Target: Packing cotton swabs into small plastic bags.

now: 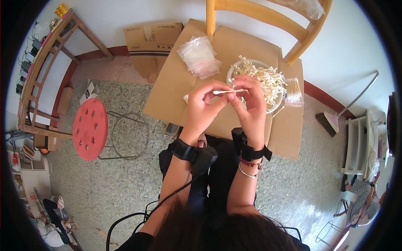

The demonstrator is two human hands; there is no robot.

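Observation:
Over the cardboard sheet, my left hand pinches cotton swabs held sideways; I cannot make out how many. My right hand is closed at the other end of the same swabs, its thumb and fingertips touching them. Just beyond my right hand stands a white bowl heaped with loose cotton swabs. Right of the bowl lies a clear bag of lined-up swabs. A pile of clear zip bags rests beyond my left hand. A few white tips show beside my left wrist.
A yellow wooden chair back rises behind the cardboard. To the left are a red round stool and a wooden table. A cardboard box leans on the wall. A broom and white shelf stand right. Cables trail from my left wrist.

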